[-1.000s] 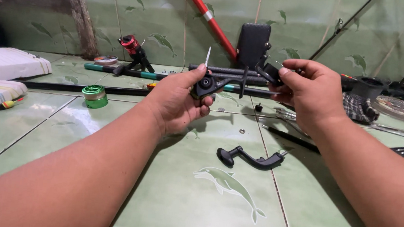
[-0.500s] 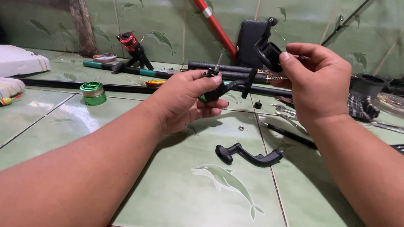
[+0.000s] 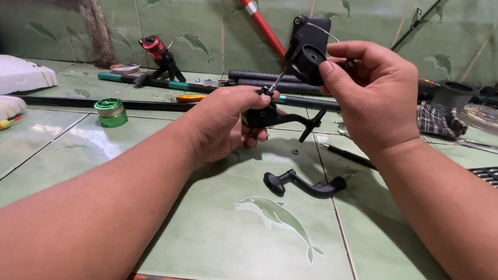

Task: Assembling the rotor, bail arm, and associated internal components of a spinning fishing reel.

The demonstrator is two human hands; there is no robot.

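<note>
black reel body (image 3: 271, 117) is gripped in the left hand (image 3: 226, 126); a black rotor part (image 3: 308, 59) is pinched in the right hand (image 3: 371, 90), lifted clear of the thin shaft (image 3: 275, 81). disassembly appears under way. next, the crank handle (image 3: 304, 184) on the tiled floor (image 3: 241, 240) is judged 1 likely companion piece.

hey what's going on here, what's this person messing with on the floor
A person is taking apart or assembling a fishing reel over a green tiled floor. The left hand grips the black reel body, whose thin metal shaft points up. The right hand holds a black round part just above it. A black crank handle lies on the tile below, with a green spool off to the left.
</note>
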